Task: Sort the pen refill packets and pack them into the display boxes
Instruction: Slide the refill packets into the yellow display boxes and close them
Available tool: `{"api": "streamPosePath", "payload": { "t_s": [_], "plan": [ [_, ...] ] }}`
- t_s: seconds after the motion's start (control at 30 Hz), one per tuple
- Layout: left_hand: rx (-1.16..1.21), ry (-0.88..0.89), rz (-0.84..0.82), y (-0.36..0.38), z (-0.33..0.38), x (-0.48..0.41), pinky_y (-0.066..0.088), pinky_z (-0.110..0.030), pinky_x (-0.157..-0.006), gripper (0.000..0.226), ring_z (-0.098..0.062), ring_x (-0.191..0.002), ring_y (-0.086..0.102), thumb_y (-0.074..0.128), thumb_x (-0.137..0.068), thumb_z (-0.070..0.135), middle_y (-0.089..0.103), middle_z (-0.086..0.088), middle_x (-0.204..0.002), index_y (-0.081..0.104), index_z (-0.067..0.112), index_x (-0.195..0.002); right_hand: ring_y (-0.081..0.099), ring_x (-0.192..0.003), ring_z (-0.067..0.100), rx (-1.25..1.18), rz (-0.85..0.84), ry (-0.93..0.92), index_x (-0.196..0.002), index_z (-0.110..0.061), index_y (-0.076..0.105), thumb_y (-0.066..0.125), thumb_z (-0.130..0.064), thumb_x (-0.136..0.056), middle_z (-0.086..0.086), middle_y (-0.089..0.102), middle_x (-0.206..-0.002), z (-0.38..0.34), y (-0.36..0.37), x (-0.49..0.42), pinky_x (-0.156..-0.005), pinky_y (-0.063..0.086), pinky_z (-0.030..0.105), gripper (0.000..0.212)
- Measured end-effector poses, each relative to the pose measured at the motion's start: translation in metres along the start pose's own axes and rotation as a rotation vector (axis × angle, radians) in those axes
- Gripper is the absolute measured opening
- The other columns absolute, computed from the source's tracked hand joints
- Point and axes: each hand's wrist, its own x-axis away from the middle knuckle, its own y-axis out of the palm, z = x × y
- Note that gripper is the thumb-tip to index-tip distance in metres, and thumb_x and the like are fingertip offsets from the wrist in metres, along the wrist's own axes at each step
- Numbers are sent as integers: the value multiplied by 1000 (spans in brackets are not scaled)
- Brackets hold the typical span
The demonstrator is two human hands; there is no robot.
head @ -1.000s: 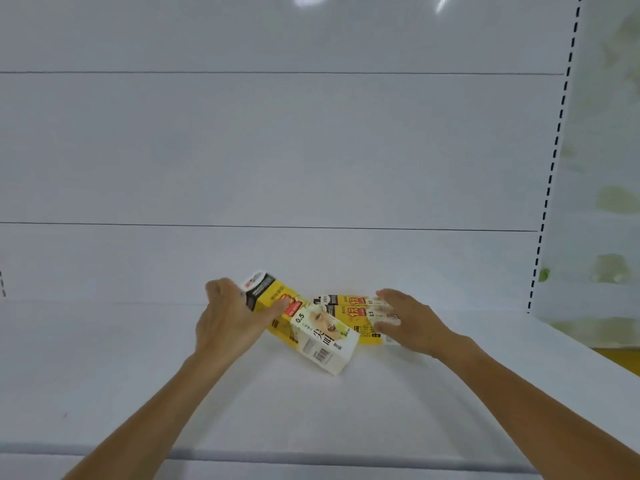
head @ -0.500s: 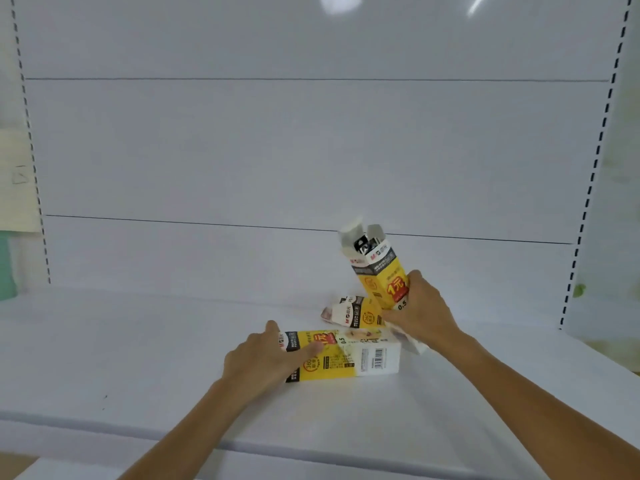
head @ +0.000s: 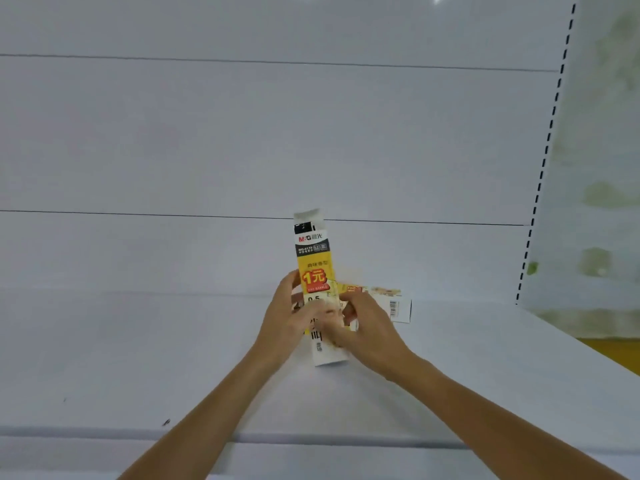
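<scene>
Head view, and it's the only one we get. Centre frame, the upright display box (head: 313, 261) stands tall, yellow front facing us, its foot low in the middle of the white shelf (head: 138, 358). I can't tell whether that foot is planted or just off the surface.

Both hands are on it. The left hand (head: 285, 317) wraps the left edge, its fingers (head: 311, 311) curled across the printed face. The right hand (head: 370, 330) grips from the right side, fingers curled round the lower half. So that's two closed grips, both low on the carton.

Here's the danger. The top flap (head: 308, 216) stands open at mid-frame, with something dark showing just under it, too small to identify. Tip this box forward or sideways and whatever sits inside could slide straight out of that mouth.

It's thin card too, I'd judge, so squeezing hard at the waist could buckle the walls or crease the face.

Just right of the hands, a second box (head: 398, 306) lies flat, barcode end toward the right of the frame, close behind the right wrist. A careless swing of that hand could shove it toward the back panel (head: 242, 133). No loose refill packets are visible anywhere, so a sorting mix-up can't be judged from here.
</scene>
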Motion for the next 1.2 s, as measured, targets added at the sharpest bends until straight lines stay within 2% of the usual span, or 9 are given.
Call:
{"api": "streamPosePath", "payload": {
  "t_s": [0.1,0.2,0.3,0.47,0.57,0.73,0.83,1.03,1.2],
  "plan": [
    [-97,-2,74,0,-8,1,51,-14,-67,64,-1,-97,57,76,-74,18,54,10,-115,40,33,-124,57,-87,3,-58,-61,-53,-105,-23,53,75,-35,-74,-7,58,-98,4,-13,-2,-72,46,15,39],
    [-144,54,49,1,-5,4,47,-6,-65,65,3,-95,53,81,-69,19,46,14,-112,42,33,-119,52,-101,-2,-44,-154,-63,-119,-27,43,79,-27,-70,-11,50,-118,-1,-25,-6,-76,49,15,61],
    [-86,-4,-37,2,-4,6,50,-11,-67,59,0,-91,61,77,-72,28,56,18,-109,42,36,-118,44,-110,-5,-27,-10,-180,-136,-29,31,79,-23,-70,-15,36,-131,-15,-34,-7,-78,45,12,82],
    [10,-142,-191,6,-13,4,57,-33,-79,54,-8,-89,69,76,-74,19,72,11,-98,45,35,-115,42,-118,8,-113,195,-255,-115,-28,54,71,-18,-78,-7,42,-126,-60,-52,-30,-96,39,25,42],
    [38,-173,-201,3,-15,2,58,-31,-76,54,-8,-88,70,80,-68,18,73,10,-95,51,28,-113,40,-112,8,16,81,-137,-97,-24,59,77,-29,-72,-5,44,-118,-71,-60,-48,-87,34,21,31],
    [95,-204,-208,1,-20,2,55,-24,-67,51,-8,-87,70,79,-68,17,73,12,-95,55,25,-112,48,-94,4,-93,-89,-60,-81,-19,62,77,-26,-73,-10,54,-101,-77,-63,-55,-69,35,15,19],
    [103,-203,-224,0,-20,0,56,-25,-68,51,-9,-89,69,79,-69,15,73,10,-98,56,23,-113,51,-88,3,-26,-208,-62,-90,-9,68,76,-24,-74,-11,57,-91,-82,-72,-57,-70,39,20,23],
    [75,-185,-235,1,-23,-1,55,-22,-70,60,-5,-93,68,80,-58,32,71,15,-99,58,22,-113,59,-90,24,257,-355,-89,-103,-1,67,67,-45,-77,17,62,-113,-85,-76,-64,-78,46,37,51],
    [69,-180,-238,0,-30,-2,56,-27,-76,58,-10,-96,68,83,-63,30,71,10,-104,58,20,-114,57,-74,5,224,-406,-46,-94,-19,65,68,-41,-80,-6,66,-86,-84,-71,-62,-59,36,18,26]
  ]
}}
